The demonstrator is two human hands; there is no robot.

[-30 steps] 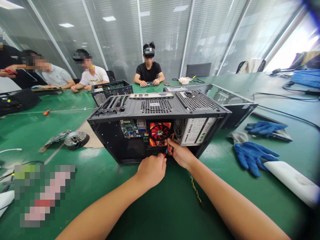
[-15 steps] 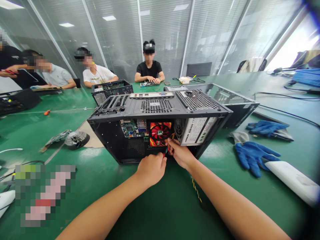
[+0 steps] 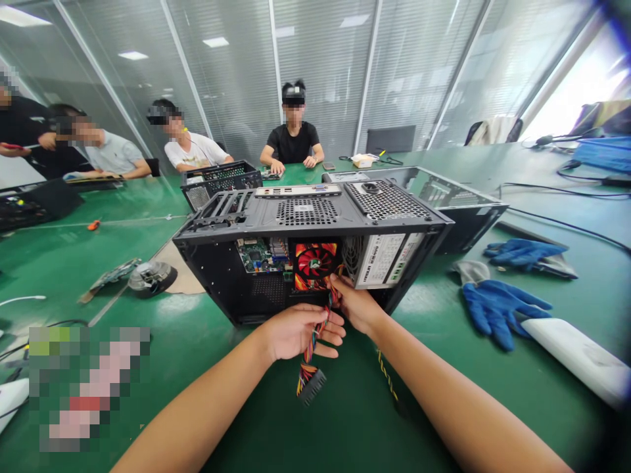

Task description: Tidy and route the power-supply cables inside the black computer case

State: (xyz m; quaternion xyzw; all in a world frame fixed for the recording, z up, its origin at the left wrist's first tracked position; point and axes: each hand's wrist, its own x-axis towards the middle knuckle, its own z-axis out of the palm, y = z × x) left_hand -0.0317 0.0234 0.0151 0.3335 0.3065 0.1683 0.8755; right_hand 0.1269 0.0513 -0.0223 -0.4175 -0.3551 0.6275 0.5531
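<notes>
A black computer case [image 3: 211,276] lies before me with its open side facing me. Inside it sit a red fan [image 3: 316,261], a circuit board [image 3: 254,255] and a power supply [image 3: 389,261] with a white label. A power cable [image 3: 309,347] of multicoloured wires comes out of the case and ends in a wide black connector [image 3: 312,386]. My left hand [image 3: 296,330] has the cable between thumb and fingers, the lower fingers loosely spread. Closer to the power supply, my right hand [image 3: 355,303] pinches the cable's upper part. Yellow-and-black wires [image 3: 387,374] dangle below my right wrist.
Behind this case stand another open case [image 3: 473,226] and a smaller black one [image 3: 221,176]. Blue gloves [image 3: 503,305] and a white box-like object [image 3: 576,355] lie right. A round metal part [image 3: 152,277] rests left. Several people sit or stand across the table.
My left hand has turned and opened out from a closed grip, moving slightly down and right. The cable's lower length and black connector now show, hanging down. My right hand stays nearly still.
</notes>
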